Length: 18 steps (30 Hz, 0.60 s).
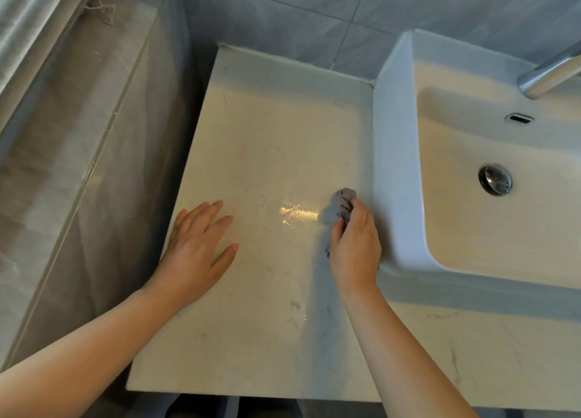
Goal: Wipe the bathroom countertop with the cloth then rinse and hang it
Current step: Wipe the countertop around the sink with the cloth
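The wiping step is in hand. The right hand (355,244) has its fingers curled round a small bunched grey cloth (345,202) and holds it down on the pale countertop (270,141), just beside the left outer wall of the white basin (396,153). The left hand (198,244) lies flat on the counter with fingers straight and slightly spread, near the left edge and well apart from the cloth — it looks like a brace for the body and grips nothing. Between the two hands a wet streak catches the light, so that middle patch seems already covered, while the far strip along the tiled wall (276,15) and the near part of the counter show faint marks. The next move likely calls for steady pressure and long passes along the basin wall and into the far corner, with the cloth kept bunched so it does not slip free. Rinsing is not yet begun — no water runs from the tap (547,75), and the drain (495,179) sits dry-looking in the basin.
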### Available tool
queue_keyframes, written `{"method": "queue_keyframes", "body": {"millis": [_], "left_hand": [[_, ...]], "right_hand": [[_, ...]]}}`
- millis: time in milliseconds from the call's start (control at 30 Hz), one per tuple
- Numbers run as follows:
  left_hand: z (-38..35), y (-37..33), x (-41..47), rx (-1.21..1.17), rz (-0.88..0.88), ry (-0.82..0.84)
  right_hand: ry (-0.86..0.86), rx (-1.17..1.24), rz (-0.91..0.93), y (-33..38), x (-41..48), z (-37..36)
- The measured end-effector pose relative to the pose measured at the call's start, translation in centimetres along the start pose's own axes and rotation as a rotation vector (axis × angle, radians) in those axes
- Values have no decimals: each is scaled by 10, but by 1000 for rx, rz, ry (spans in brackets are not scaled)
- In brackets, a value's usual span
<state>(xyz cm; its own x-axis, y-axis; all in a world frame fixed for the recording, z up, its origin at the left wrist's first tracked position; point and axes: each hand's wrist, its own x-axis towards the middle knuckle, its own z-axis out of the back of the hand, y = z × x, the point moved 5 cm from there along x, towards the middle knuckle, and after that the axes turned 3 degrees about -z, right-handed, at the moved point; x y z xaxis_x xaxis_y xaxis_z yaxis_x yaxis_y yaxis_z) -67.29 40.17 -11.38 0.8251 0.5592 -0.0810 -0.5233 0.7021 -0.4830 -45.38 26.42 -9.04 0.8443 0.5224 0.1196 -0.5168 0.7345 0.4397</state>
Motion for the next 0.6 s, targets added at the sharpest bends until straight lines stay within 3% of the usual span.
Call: {"method": "queue_keyframes", "body": {"millis": [133, 300, 400, 467, 567, 600], "left_hand": [[-2, -4, 1, -16, -9, 7], [-1, -3, 3, -10, -2, 9], [0, -1, 5, -5, 3, 15], [1, -1, 5, -1, 3, 15], [1, -2, 6, 1, 4, 10], [1, -2, 6, 1, 3, 14]], "right_hand": [[8, 60, -31, -4, 1, 3], [216, 555, -285, -12, 17, 22], [367, 496, -240, -11, 19, 18], [284, 283, -127, -8, 15, 19], [-75, 116, 26, 3, 2, 33], [-124, 91, 63, 7, -2, 33]]}}
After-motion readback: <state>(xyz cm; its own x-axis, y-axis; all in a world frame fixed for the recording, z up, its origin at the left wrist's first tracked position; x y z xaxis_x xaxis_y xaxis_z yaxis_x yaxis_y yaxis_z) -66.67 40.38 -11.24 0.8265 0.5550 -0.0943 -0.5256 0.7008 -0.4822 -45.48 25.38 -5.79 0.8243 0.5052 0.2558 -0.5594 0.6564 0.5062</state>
